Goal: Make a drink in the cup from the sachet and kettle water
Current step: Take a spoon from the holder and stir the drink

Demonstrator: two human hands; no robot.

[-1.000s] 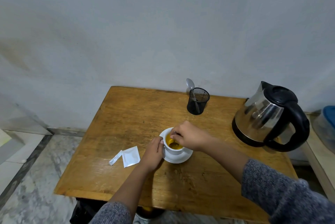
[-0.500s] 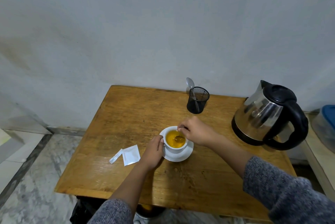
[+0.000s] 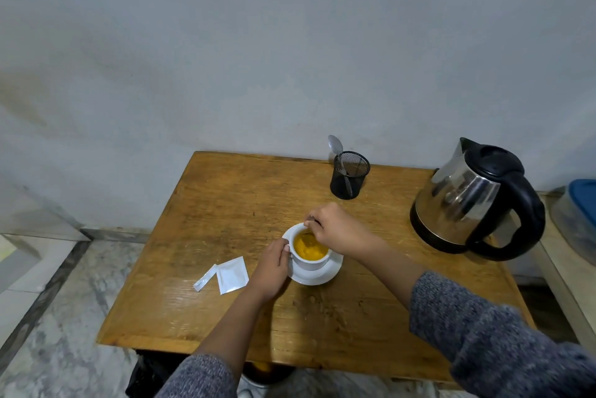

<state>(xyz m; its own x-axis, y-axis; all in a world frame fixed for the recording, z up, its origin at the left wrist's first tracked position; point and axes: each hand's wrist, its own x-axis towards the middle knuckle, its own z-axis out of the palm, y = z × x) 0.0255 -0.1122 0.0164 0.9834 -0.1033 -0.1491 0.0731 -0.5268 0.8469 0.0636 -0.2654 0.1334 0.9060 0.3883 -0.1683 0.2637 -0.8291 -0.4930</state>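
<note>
1. I'm at the stirring step. The cup (image 3: pixel 310 254) sits on its saucer (image 3: pixel 317 275) near the middle of the table (image 3: pixel 225 204), and it already holds an orange-yellow drink, so powder and water look to be in.
2. My right hand (image 3: pixel 338 231) is over the cup's 1 o'clock rim, fingers pinched shut on the handle of a small spoon (image 3: pixel 311 225). Only a sliver of metal shows at the fingertips; I judge the bowl is down in the liquid, though I cannot see it clearly.
3. My left hand (image 3: pixel 271 268) is at the cup's 9 o'clock, fingers curled closed against its side, thumb on the rim, steadying it.
4. The torn sachet (image 3: pixel 233 275) lies flat at 9 o'clock from the cup, well apart from it, with its torn-off strip (image 3: pixel 204 278) just beside it. It looks spent.
5. The kettle (image 3: pixel 474 201) stands at 2 o'clock from the cup, upright, apart from both hands. A black mesh holder (image 3: pixel 350 175) at 12 o'clock has another spoon (image 3: pixel 337 152) standing in it.
6. Next, as I judge it: stir until no clumps show, keeping the circles small so nothing slops over the rim, then lift the spoon out and let it drip before setting it down.
</note>
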